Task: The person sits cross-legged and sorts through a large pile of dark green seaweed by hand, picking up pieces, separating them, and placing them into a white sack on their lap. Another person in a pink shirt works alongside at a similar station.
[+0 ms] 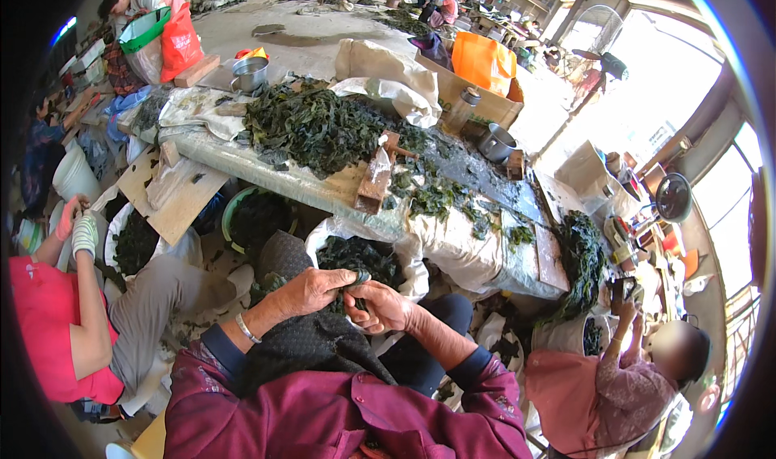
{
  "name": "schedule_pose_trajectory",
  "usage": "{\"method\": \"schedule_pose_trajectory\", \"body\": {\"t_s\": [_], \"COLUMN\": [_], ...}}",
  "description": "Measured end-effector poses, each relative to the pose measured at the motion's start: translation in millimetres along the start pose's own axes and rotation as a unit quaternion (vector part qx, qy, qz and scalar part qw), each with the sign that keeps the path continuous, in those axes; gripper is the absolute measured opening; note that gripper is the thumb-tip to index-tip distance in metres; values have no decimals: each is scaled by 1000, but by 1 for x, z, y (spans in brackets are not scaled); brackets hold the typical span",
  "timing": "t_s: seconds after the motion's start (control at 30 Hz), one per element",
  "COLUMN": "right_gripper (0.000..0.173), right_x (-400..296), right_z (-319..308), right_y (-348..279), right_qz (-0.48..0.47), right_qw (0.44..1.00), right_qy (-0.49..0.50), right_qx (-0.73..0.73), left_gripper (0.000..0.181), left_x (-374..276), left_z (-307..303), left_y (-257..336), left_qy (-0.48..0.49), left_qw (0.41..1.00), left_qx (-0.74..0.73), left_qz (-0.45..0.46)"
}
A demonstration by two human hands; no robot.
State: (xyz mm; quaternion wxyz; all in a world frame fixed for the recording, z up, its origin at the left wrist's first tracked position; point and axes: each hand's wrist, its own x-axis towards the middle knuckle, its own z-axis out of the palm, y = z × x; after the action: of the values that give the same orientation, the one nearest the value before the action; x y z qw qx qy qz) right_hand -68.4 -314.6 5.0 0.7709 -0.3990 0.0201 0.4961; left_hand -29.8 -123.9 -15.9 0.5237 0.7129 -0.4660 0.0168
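A small dark piece of seaweed (pixel 359 276) is pinched between my two hands above my lap. My left hand (pixel 318 289), with a silver bangle at the wrist, grips it between thumb and fingers. My right hand (pixel 381 304) meets it from the other side, its fingers curled around the seaweed's lower part. Just beyond them stands a white sack (pixel 415 271) filled with dark seaweed (pixel 357 256). On the long covered table ahead lies a large heap of wet seaweed (pixel 315 125), beside a wooden block device (pixel 377 177) with a peg.
A co-worker in red (pixel 54 325) sits at left and another person in pink (pixel 564 398) at right. Metal mugs (pixel 250 74), a cardboard box (pixel 424 71) and an orange bag (pixel 483 62) stand along the table's far side. A green-rimmed basket (pixel 227 222) stands below the table.
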Motion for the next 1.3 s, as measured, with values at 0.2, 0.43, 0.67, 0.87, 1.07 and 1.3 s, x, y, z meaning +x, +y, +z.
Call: {"method": "schedule_pose_trajectory", "body": {"t_s": [0.2,0.43,0.67,0.87,1.07,1.3], "right_gripper": [20,37,15,12,9,17], "right_x": [22,-13,29,58,69,80], "right_z": [-11,-10,-23,-24,-6,-14], "right_y": [9,6,36,45,42,56], "right_qz": [74,-141,-302,-277,-295,-315], "right_qw": [997,957,932,939,933,918], "right_qy": [7,45,200,203,192,200], "right_qx": [29,-248,6,9,71,134], "left_gripper": [10,28,22,30,27,14], "left_x": [-23,-24,-27,-42,-42,-37], "left_z": [21,19,26,34,36,26], "left_y": [-32,-23,-4,-11,-6,-11], "left_qy": [88,87,166,140,316,330], "left_qw": [993,936,974,980,938,838], "left_qx": [63,-237,24,70,-48,-288], "left_qz": [46,-246,-150,-121,-136,-327]}}
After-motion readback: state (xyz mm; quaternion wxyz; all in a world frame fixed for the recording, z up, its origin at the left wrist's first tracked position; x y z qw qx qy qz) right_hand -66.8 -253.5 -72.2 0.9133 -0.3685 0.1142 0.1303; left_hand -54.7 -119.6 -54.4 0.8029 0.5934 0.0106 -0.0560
